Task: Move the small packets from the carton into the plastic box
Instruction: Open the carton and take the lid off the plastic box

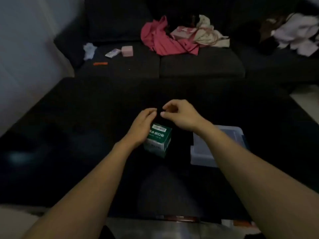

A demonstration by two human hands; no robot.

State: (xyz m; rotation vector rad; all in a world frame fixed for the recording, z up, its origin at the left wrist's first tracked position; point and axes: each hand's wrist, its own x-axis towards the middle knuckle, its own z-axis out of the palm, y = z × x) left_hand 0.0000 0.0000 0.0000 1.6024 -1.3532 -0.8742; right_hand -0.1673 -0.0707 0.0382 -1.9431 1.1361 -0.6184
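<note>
A small green and white carton [158, 141] stands on the black table [86, 118], near its middle. My left hand [140, 125] rests against the carton's left and far side, fingers together and reaching past its top. My right hand [179, 114] hovers just beyond the carton, fingers curled loosely with thumb and forefinger close together; nothing shows between them. A clear plastic box [200, 152] lies to the right of the carton, partly hidden under my right forearm. No small packets are visible.
A dark sofa [198, 66] runs along the far side of the table. On it lie a pink garment [162, 40], pale clothes [207, 33], a pink block [127, 51], a white tube [113, 52] and an orange stick [100, 63]. A white wall is at left.
</note>
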